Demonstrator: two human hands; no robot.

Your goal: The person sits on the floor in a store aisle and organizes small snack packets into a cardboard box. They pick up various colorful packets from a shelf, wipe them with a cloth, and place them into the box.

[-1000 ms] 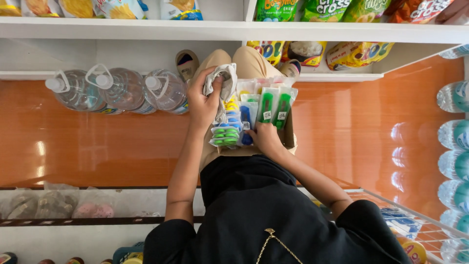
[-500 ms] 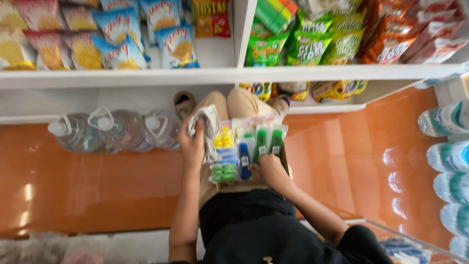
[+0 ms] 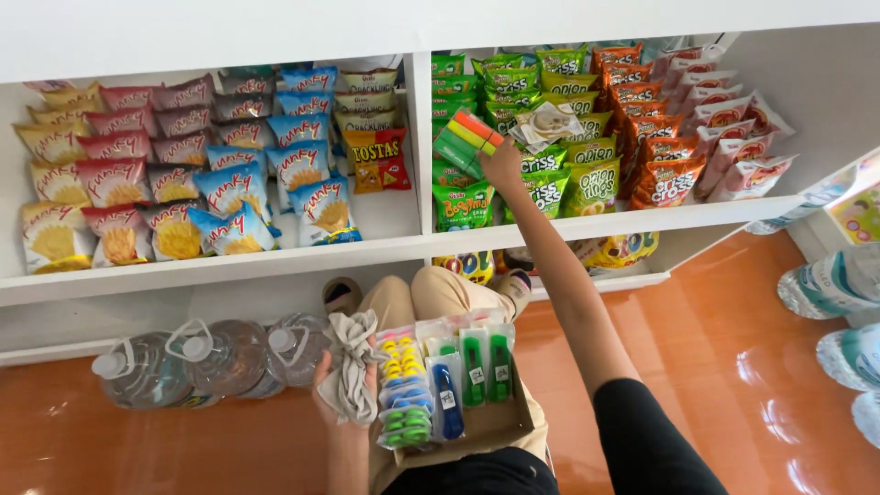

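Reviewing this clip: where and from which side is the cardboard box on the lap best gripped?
Probably by the box's bare right wall, from the right. The left hand with its grey cloth already covers the left edge, packets fill the inside, and the right hand is up at the shelf holding highlighters.

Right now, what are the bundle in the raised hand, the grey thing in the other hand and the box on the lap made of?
The bundle of green, yellow and orange packs in the right hand looks like glossy plastic wrap: it shines. The grey cloth in the left hand seems soft fabric, matte and crumpled. The shallow box looks like plain brown cardboard, dull with bent edges.
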